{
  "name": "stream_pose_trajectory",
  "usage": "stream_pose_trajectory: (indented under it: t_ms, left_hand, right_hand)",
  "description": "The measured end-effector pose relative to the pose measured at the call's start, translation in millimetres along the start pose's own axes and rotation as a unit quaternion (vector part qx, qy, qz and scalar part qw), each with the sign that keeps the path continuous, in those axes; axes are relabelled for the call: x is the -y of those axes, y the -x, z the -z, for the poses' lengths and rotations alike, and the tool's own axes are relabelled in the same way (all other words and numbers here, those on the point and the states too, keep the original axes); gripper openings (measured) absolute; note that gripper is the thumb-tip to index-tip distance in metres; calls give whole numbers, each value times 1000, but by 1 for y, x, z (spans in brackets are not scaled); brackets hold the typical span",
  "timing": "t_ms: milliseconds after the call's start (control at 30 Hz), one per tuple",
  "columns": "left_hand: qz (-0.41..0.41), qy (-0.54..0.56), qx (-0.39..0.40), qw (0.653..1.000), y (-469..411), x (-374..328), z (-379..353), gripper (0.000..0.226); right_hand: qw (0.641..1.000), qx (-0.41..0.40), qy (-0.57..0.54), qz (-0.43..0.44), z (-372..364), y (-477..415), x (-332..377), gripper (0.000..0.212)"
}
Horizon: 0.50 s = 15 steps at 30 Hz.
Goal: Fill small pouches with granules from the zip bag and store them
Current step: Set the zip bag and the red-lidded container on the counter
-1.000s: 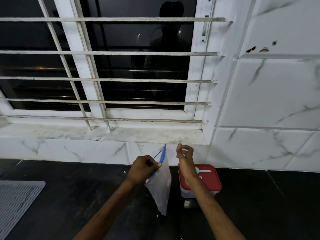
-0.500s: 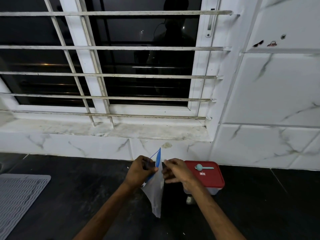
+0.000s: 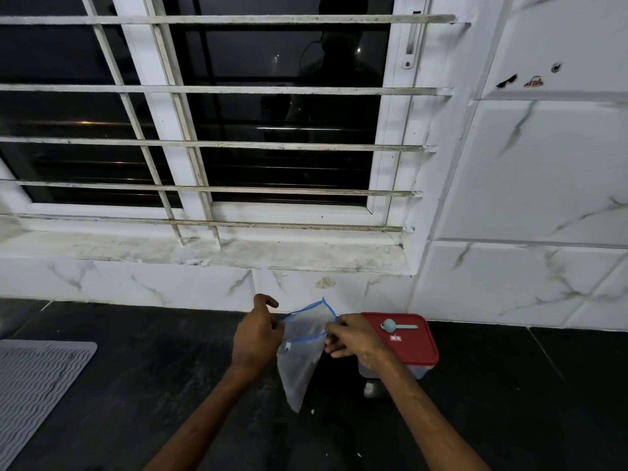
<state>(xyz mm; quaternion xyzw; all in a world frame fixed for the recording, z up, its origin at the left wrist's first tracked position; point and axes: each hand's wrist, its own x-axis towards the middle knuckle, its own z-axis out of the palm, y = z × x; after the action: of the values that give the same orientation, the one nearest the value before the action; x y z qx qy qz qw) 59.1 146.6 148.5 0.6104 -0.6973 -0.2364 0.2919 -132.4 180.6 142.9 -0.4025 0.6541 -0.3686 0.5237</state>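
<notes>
the zip bag (image 3: 300, 355) hangs in the air between the two hands, above the dark worktop (image 3: 136, 385) and in front of the white marbled wall under the barred window (image 3: 210, 130). its blue-edged mouth is pulled apart into a wide loop, and the clear body sags down to a narrow point. it looks pale and frosted inside; whether granules sit in it cannot be told from here.

the left hand (image 3: 256, 334) has its grip pinched closed on the left side of the bag's mouth, the forefinger lifted free above. the right hand (image 3: 353, 338) has its grip pinched closed on the right side of the mouth, fingers curled under the blue strip.

just right of the bag stands a clear box with a red lid (image 3: 404, 338), closed, partly behind the right wrist. a small light-blue scoop (image 3: 396, 325) lies flat on top of the lid. the box's contents are not visible. a grey ribbed mat (image 3: 34, 385) lies at the far left.

half a second ago the bag's mouth was a closed, near-upright blue line with both hands close together at it; now the hands are apart and the mouth gapes. a second ago the right hand was off the bag entirely.
</notes>
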Motion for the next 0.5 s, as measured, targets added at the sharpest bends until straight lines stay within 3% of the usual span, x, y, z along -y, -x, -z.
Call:
stream_pose_trajectory:
  t_ms: [100, 200, 367, 500]
  left_hand:
    - [-11, -90, 18, 996, -5, 5, 6, 41]
    - [-10, -171, 89, 981, -4, 4, 1, 46]
    - [32, -200, 207, 957, 3, 3, -18, 57]
    - [22, -238, 221, 946, 7, 10, -25, 27]
  right_hand:
    - [998, -31, 51, 10, 5, -5, -4, 12]
    - [988, -54, 134, 50, 3, -7, -6, 23]
    - [954, -15, 280, 106, -5, -12, -15, 27]
    - [932, -14, 347, 107, 2, -6, -15, 16]
